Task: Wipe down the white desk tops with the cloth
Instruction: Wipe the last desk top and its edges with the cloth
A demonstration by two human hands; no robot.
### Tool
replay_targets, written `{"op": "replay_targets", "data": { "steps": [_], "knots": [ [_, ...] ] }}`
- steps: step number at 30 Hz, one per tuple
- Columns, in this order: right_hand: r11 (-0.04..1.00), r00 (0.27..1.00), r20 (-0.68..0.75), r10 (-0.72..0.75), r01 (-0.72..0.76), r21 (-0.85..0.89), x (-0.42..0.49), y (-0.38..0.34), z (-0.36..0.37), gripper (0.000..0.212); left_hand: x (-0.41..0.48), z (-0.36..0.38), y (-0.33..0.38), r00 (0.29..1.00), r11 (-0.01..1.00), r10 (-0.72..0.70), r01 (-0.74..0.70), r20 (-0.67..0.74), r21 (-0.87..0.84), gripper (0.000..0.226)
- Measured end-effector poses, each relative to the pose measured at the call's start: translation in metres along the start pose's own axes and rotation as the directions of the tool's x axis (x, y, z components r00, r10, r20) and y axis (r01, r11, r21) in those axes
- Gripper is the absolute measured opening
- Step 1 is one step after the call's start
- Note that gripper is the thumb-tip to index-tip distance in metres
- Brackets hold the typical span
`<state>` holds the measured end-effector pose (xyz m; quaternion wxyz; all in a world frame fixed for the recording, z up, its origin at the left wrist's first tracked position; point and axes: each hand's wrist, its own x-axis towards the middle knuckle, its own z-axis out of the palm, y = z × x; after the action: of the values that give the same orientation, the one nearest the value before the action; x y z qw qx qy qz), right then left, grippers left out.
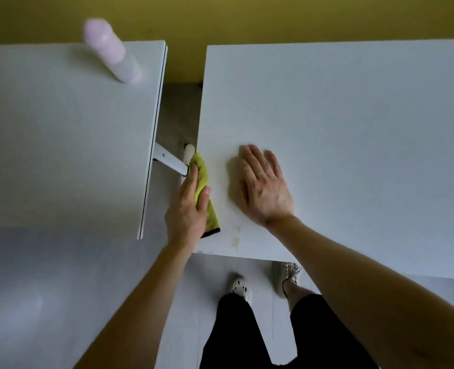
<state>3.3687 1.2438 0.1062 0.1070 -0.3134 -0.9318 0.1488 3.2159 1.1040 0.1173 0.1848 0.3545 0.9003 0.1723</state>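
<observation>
Two white desk tops fill the view: the left desk (60, 134) and the right desk (353, 129), with a narrow gap between them. My left hand (187, 209) grips a yellow-green cloth (203, 182) against the left edge of the right desk, thumb over the cloth on top. My right hand (264, 187) lies flat, fingers straight, on the right desk just right of the cloth. A few yellowish stains (236, 239) mark the right desk near its front left corner.
A pink and white bottle (112, 51) stands near the back right corner of the left desk. In the gap, a white desk leg bracket (170, 159) shows below. A yellow wall (220, 20) runs behind. My feet (263, 280) stand on pale floor.
</observation>
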Motion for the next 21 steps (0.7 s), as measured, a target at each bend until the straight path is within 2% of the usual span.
{"op": "replay_targets", "data": {
  "steps": [5,10,12,13,14,15,16,17,18,19,20,21],
  "knots": [
    [0.999,1.000,-0.020,0.008,-0.007,0.050,0.002,0.002,-0.001,0.055,0.017,-0.045,-0.004,0.967,0.931,0.210,-0.242,0.141,0.273,0.068],
    [0.996,1.000,-0.023,0.017,-0.014,0.090,0.001,0.002,-0.003,0.054,0.060,-0.099,0.021,0.909,0.870,0.351,-0.405,0.224,0.280,0.063],
    [0.988,0.995,-0.017,0.095,-0.092,0.126,-0.001,-0.003,-0.004,0.048,0.074,-0.107,0.047,0.832,0.792,0.477,-0.547,0.284,0.272,0.069],
    [0.963,0.974,-0.054,0.218,-0.206,0.175,-0.005,-0.010,-0.008,0.044,0.077,-0.109,0.062,0.757,0.735,0.552,-0.639,0.349,0.225,0.076],
    [0.895,0.907,-0.118,0.405,-0.367,0.252,-0.012,-0.020,-0.017,0.042,0.076,-0.110,0.074,0.652,0.672,0.616,-0.728,0.443,0.135,0.084],
    [0.772,0.765,-0.192,0.615,-0.534,0.345,-0.024,-0.032,-0.027,0.041,0.074,-0.109,0.085,0.515,0.616,0.648,-0.788,0.561,0.012,0.088],
    [0.622,0.569,-0.260,0.780,-0.660,0.421,-0.038,-0.046,-0.037,0.042,0.072,-0.107,0.093,0.364,0.589,0.637,-0.799,0.679,-0.125,0.086],
    [0.496,0.380,-0.326,0.866,-0.740,0.455,-0.054,-0.062,-0.045,0.042,0.071,-0.104,0.096,0.238,0.584,0.612,-0.779,0.754,-0.228,0.078],
    [0.414,0.245,-0.387,0.889,-0.789,0.454,-0.069,-0.080,-0.049,0.039,0.075,-0.098,0.095,0.166,0.579,0.607,-0.762,0.777,-0.290,0.070],
    [0.385,0.188,-0.430,0.883,-0.813,0.436,-0.080,-0.098,-0.049,0.036,0.081,-0.093,0.093,0.158,0.560,0.626,-0.772,0.764,-0.299,0.066],
    [0.400,0.207,-0.446,0.871,-0.825,0.399,-0.086,-0.114,-0.045,0.034,0.089,-0.087,0.089,0.178,0.518,0.651,-0.815,0.738,-0.260,0.069],
    [0.431,0.264,-0.433,0.862,-0.831,0.352,-0.087,-0.129,-0.035,0.035,0.096,-0.082,0.085,0.180,0.446,0.664,-0.874,0.726,-0.192,0.077]
  ]
}}
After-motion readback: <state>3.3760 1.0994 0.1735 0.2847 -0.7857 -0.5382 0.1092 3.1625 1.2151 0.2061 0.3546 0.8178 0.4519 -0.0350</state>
